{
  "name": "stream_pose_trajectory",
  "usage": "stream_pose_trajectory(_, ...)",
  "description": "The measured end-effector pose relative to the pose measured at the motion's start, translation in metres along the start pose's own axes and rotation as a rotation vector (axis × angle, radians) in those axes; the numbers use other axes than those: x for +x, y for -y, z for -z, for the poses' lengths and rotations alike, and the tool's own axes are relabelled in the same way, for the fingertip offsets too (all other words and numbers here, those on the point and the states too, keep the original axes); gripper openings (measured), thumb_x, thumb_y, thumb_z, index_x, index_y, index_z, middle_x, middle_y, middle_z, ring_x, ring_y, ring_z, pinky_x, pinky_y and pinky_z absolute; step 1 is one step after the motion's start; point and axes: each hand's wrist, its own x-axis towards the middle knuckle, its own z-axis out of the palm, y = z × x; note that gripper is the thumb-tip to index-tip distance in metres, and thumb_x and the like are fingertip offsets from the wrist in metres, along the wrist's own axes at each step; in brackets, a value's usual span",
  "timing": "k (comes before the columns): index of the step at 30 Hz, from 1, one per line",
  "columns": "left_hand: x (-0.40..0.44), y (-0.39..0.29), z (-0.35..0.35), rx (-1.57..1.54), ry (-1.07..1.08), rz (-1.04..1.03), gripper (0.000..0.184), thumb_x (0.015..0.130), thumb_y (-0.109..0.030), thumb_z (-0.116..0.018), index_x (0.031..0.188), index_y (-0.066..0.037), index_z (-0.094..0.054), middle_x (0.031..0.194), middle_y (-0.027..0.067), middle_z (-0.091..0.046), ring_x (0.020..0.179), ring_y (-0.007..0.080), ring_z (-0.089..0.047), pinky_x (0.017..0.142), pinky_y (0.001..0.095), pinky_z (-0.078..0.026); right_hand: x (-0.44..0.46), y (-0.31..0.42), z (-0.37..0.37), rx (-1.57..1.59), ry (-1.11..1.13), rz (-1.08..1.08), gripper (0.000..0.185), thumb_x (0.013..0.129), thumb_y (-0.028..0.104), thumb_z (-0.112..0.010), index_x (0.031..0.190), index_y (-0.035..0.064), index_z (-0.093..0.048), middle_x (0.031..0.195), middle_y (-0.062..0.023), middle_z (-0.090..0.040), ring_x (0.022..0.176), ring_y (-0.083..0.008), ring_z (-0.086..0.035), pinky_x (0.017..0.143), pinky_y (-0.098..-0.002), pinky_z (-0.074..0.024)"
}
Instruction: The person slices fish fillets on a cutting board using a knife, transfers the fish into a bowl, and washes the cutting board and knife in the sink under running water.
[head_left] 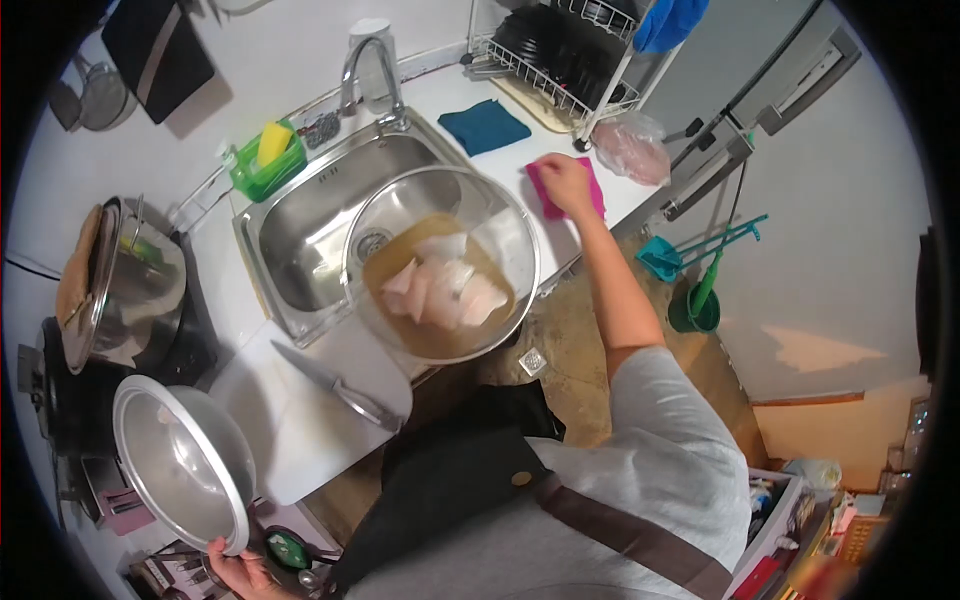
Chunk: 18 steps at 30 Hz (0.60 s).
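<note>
My left hand [243, 570] is closed on the near rim of the steel bowl [165, 460], which tilts away from that grip, bare metal showing inside. My right hand [565, 183] is on the pink cloth [553, 205], fingers curled in; I cannot tell whether they hold it or only press it. The cloth lies directly beneath, on the counter [510, 168], showing on both sides of my wrist.

Between my 2 hands, nearer the right, is the clear bowl [536, 250], overlapping the sink [290, 250]; pale pieces of meat [440, 285] sit in its cloudy liquid. Nearer the left is the board [290, 450] with 1 knife [350, 400], handle toward me, blade pointing away to the left.

Farther out, the green caddy [268, 180] holds a yellow sponge [273, 145].
</note>
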Motion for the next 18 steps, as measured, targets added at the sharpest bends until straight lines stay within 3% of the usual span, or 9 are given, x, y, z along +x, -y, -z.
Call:
stream_pose_trajectory(1,-0.024,0.018,-0.057,0.051,-0.049,0.034,0.057,0.074,-0.012,-0.050,0.124,0.011,-0.036,0.121,0.0291,-0.049,0.107,0.0371,-0.054,0.081,0.0330,-0.056,0.025,-0.010,-0.017,-0.033,0.006,0.160,0.016,0.075,0.014,-0.058,0.083,0.0063,-0.069,0.079,-0.0150,-0.065,0.077,-0.0283,-0.064,0.072,-0.0366,-0.0496)
stream_pose_trajectory(3,-0.041,0.042,-0.072,-0.037,-0.013,0.091,0.057,0.072,-0.010,-0.051,0.123,0.011,-0.036,0.117,0.0276,-0.050,0.108,0.0379,-0.053,0.085,0.0376,-0.054,0.064,-0.012,-0.051,-0.081,0.028,0.358,0.015,0.073,0.012,-0.057,0.081,0.0070,-0.069,0.079,-0.0165,-0.064,0.078,-0.0334,-0.062,0.074,-0.0393,-0.0499)
stream_pose_trajectory(5,-0.052,0.057,-0.051,-0.130,0.001,0.107,0.057,0.071,-0.010,-0.051,0.123,0.011,-0.037,0.118,0.0266,-0.049,0.108,0.0381,-0.052,0.089,0.0409,-0.052,0.090,-0.001,-0.079,-0.084,0.056,0.411,0.015,0.072,0.010,-0.056,0.079,0.0070,-0.069,0.080,-0.0166,-0.063,0.079,-0.0351,-0.061,0.075,-0.0398,-0.0502)
stream_pose_trajectory(8,-0.079,0.066,0.003,0.004,-0.068,0.039,0.050,0.078,-0.008,-0.052,0.123,0.009,-0.037,0.119,0.0237,-0.047,0.109,0.0346,-0.051,0.097,0.0438,-0.042,0.109,0.014,-0.108,-0.230,0.177,0.423,0.018,0.069,0.014,-0.057,0.082,0.0094,-0.070,0.094,-0.0168,-0.060,0.093,-0.0335,-0.058,0.081,-0.0436,-0.0483)
stream_pose_trajectory(10,-0.130,0.105,-0.033,0.674,-0.295,-0.523,0.050,0.083,-0.011,-0.066,0.123,0.005,-0.040,0.115,0.0211,-0.049,0.103,0.0298,-0.049,0.091,0.0403,-0.040,0.106,0.024,-0.102,-0.579,0.397,0.382,0.031,0.065,0.021,-0.061,0.093,0.0112,-0.068,0.111,-0.0157,-0.054,0.109,-0.0322,-0.049,0.087,-0.0508,-0.0431)
stream_pose_trajectory(11,-0.142,0.113,-0.051,0.682,-0.291,-0.517,0.050,0.083,-0.011,-0.066,0.123,0.005,-0.040,0.115,0.0211,-0.049,0.103,0.0298,-0.049,0.091,0.0403,-0.040,0.111,0.014,-0.109,-0.597,0.471,0.297,0.038,0.064,0.027,-0.062,0.099,0.0149,-0.064,0.115,-0.0129,-0.050,0.115,-0.0325,-0.042,0.091,-0.0553,-0.0383)
stream_pose_trajectory(14,-0.161,0.119,-0.123,0.960,-0.273,-0.640,0.047,0.084,-0.009,-0.064,0.123,0.003,-0.041,0.117,0.0204,-0.049,0.104,0.0295,-0.049,0.092,0.0393,-0.040,0.109,-0.011,-0.097,-0.491,0.514,0.259,0.034,0.064,0.026,-0.061,0.096,0.0173,-0.062,0.108,-0.0115,-0.051,0.111,-0.0358,-0.044,0.088,-0.0546,-0.0410)
stream_pose_trajectory(15,-0.165,0.125,-0.145,0.964,-0.397,-0.612,0.048,0.084,-0.009,-0.064,0.125,0.000,-0.040,0.118,0.0195,-0.049,0.107,0.0295,-0.049,0.094,0.0392,-0.038,0.105,-0.027,-0.092,-0.431,0.483,0.290,0.031,0.063,0.028,-0.062,0.092,0.0180,-0.060,0.103,-0.0113,-0.051,0.108,-0.0382,-0.045,0.084,-0.0562,-0.0423)
stream_pose_trajectory(18,-0.161,0.129,-0.176,0.999,-0.445,-0.610,0.050,0.085,-0.010,-0.064,0.126,0.000,-0.038,0.119,0.0189,-0.049,0.109,0.0297,-0.048,0.092,0.0413,-0.039,0.082,-0.067,-0.064,-0.456,0.526,0.380,0.033,0.063,0.031,-0.063,0.092,0.0169,-0.060,0.101,-0.0134,-0.051,0.102,-0.0400,-0.047,0.080,-0.0559,-0.0432)
